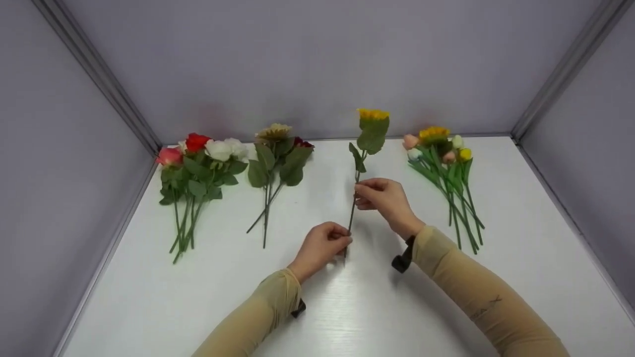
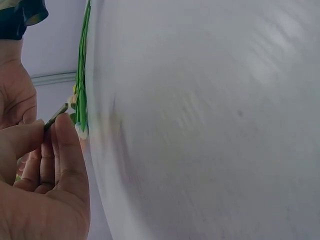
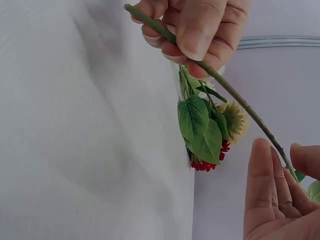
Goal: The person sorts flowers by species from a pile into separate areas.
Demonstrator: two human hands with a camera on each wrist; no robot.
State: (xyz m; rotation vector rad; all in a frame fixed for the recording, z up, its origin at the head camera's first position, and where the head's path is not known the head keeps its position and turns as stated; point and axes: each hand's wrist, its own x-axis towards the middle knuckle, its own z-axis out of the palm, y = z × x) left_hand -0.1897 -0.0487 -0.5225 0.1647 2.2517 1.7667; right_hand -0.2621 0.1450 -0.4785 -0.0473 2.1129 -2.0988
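A yellow sunflower [image 1: 374,133] with green leaves and a long stem is held over the table, bloom toward the back wall. My right hand [image 1: 384,198] has its thumb and fingers at the stem just below the leaves. Lower down, my left hand [image 1: 322,246] pinches the stem near its cut end. In the left wrist view, the stem tip [image 2: 61,111] pokes out between the thumb and forefinger of the left hand [image 2: 50,175]. The right wrist view shows the bare stem [image 3: 240,102] running between both hands; the bloom is outside that view.
Roses [image 1: 198,168] in red, pink and white lie at the far left. Beside them are a cream flower [image 1: 274,132] and a dark red one [image 1: 302,143] with crossed stems. On the right lie tulips [image 1: 465,154] and another sunflower [image 1: 434,134]. Grey walls enclose the white table [image 1: 337,317].
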